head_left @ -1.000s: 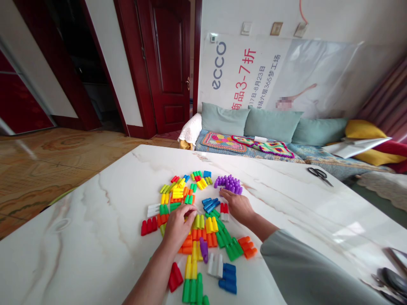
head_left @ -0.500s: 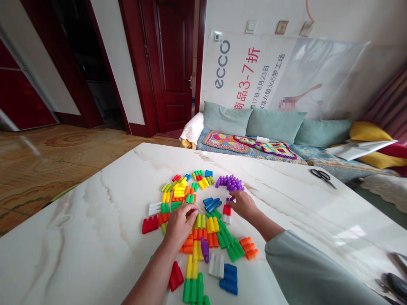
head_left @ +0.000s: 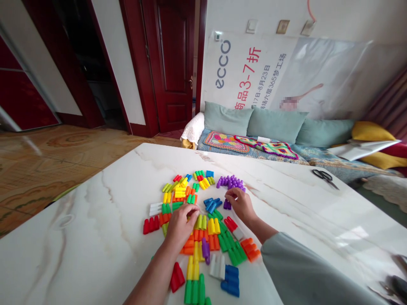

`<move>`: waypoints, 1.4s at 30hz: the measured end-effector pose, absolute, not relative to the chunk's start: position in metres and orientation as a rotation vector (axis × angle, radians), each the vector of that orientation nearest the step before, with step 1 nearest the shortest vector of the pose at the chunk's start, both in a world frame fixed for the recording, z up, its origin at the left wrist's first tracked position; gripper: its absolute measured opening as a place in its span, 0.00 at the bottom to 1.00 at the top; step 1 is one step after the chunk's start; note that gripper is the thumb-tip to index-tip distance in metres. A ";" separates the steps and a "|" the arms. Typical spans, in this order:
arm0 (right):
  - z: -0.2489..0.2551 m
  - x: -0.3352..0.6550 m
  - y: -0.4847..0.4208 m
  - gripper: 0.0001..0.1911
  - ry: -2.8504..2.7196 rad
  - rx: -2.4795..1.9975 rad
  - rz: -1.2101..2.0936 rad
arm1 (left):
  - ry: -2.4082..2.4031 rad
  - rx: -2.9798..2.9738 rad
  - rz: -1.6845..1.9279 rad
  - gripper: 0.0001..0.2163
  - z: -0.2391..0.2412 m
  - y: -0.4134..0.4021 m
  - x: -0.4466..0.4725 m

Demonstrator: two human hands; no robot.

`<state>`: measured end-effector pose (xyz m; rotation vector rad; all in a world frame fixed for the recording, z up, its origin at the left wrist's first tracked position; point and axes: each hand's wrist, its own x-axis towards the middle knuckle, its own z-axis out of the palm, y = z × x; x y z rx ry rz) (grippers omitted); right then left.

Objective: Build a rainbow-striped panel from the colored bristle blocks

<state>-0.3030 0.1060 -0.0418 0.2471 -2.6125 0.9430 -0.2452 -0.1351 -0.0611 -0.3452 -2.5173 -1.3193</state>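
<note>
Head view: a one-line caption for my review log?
Right hand pinches a purple block beside the purple cluster; left hand rests on the colourful block pile on a marble table.

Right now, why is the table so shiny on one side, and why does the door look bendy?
In the head view, light bounces off the glossy table on the right as a white glare patch; the wide lens bows the door frame and the table edges near the borders; the blocks in the middle look sharp; one small smudged patch sits on the poster.
</note>
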 end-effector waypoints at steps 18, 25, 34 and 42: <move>-0.043 -0.302 0.109 0.12 -2.769 0.370 0.546 | -2.550 -0.337 -1.297 0.07 -0.057 -0.133 -0.244; -0.045 -0.294 0.111 0.10 -2.694 0.374 0.585 | -2.542 -0.343 -1.301 0.06 -0.059 -0.134 -0.244; -0.032 -0.305 0.086 0.28 -3.009 0.318 0.169 | -2.538 -0.347 -1.286 0.06 -0.058 -0.133 -0.244; -0.031 -0.306 0.078 0.19 -3.024 0.267 0.106 | -2.549 -0.343 -1.269 0.06 -0.056 -0.133 -0.244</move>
